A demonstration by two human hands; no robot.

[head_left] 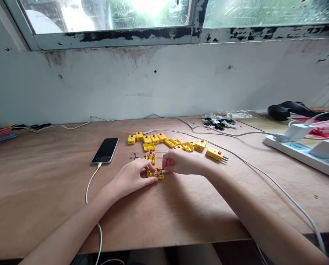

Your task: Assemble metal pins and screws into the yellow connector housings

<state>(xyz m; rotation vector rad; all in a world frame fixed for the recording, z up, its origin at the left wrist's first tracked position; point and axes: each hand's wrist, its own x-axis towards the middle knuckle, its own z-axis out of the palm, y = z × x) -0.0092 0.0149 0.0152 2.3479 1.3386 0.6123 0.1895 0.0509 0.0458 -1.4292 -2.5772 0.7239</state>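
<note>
An opened yellow plug housing [160,176] with a red button lies on the table. My left hand [131,177] grips it, the thumb along its near edge and the fingers at its far left side. At its right end my right hand [179,162] is closed in a pinch, and what sits between those fingertips is too small to make out. Just beyond is a second opened housing [150,157] with a red button. A thin grey rod or wire [161,152] runs from near it towards my right hand. A yellow half-shell [149,147] lies behind.
Small metal screws [134,155] lie left of the housings. Several closed yellow pieces [147,139] and loose yellow shells [188,146] form a row behind. A pronged yellow plug [216,154], a phone [105,150], white cables [252,168] and a power strip [299,154] surround the work area.
</note>
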